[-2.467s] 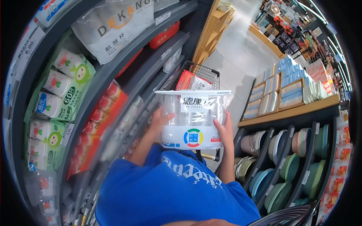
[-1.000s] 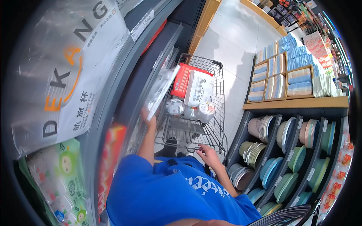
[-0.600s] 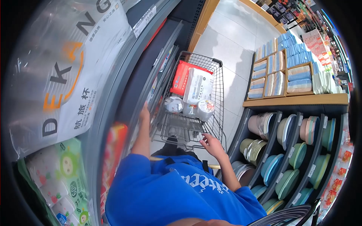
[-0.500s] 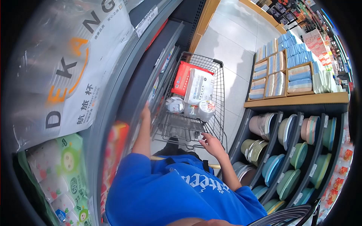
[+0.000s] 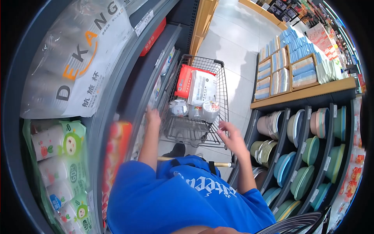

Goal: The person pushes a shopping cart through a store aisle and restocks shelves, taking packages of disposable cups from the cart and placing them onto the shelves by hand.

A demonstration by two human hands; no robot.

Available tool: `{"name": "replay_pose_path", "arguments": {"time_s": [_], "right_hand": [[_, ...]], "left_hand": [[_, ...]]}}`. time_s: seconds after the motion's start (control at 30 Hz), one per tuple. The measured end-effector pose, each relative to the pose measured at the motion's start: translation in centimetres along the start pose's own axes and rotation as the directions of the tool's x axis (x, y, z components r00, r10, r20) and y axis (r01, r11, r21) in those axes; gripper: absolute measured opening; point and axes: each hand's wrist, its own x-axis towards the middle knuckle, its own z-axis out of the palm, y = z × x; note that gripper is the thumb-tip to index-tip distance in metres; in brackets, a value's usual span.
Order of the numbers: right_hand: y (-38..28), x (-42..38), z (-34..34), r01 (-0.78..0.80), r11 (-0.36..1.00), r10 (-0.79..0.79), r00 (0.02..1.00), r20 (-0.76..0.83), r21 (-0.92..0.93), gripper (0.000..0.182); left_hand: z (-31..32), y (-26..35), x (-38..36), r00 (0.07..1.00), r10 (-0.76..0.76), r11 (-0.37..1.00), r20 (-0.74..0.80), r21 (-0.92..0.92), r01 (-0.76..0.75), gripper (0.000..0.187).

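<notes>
A wire shopping cart (image 5: 224,89) stands in front of me. In it lie a red package (image 5: 186,80), a white package (image 5: 204,86) leaning against that one, and several clear-wrapped round items, among them a tub-like one with a printed top (image 5: 210,111). My left hand (image 5: 153,117) reaches beside the cart's left side, close to the shelf edge; its fingers are smeared by motion. Over the cart's near right corner is my right hand (image 5: 230,134), fingers loosely apart and nothing in them.
Close on my left, a dark shelf holds a bag of travel cups (image 5: 83,54), green-wrapped paper cups (image 5: 58,171) and a red box (image 5: 154,37). To the right, racks carry stacked bowls (image 5: 284,165) below folded cloths (image 5: 304,72). Pale floor tiles (image 5: 230,43) run ahead.
My right hand has lifted and moved right, away from the cart's near bar. More of my left hand shows beside the shelf. The view has shifted slightly.
</notes>
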Motion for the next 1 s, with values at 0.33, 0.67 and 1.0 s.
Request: {"name": "replay_pose_path", "arguments": {"time_s": [0.33, 0.67, 1.0], "right_hand": [[-11.4, -2.5, -9.8, 0.627, 0.772, -0.572, 0.611, -0.547, -0.105, 0.028], [-19.8, -6.7, -10.8, 0.894, 0.385, -0.785, 0.186, -0.59, -0.231, 0.048], [-19.4, -9.7, -12.8, 0.907, 0.337, -0.758, 0.103, -0.644, -0.252, 0.024]], "left_hand": [[7.8, 6.7, -26.3, 0.382, 0.544, 0.559, 0.747, 0.017, -0.829, 0.028], [9.5, 20.4, -48.0, -0.692, 0.586, -0.121, 0.421, -0.8, -0.588, 0.038], [8.1, 22.3, -49.8, -0.74, 0.618, -0.283, 0.263, -0.804, -0.522, 0.02]]}}
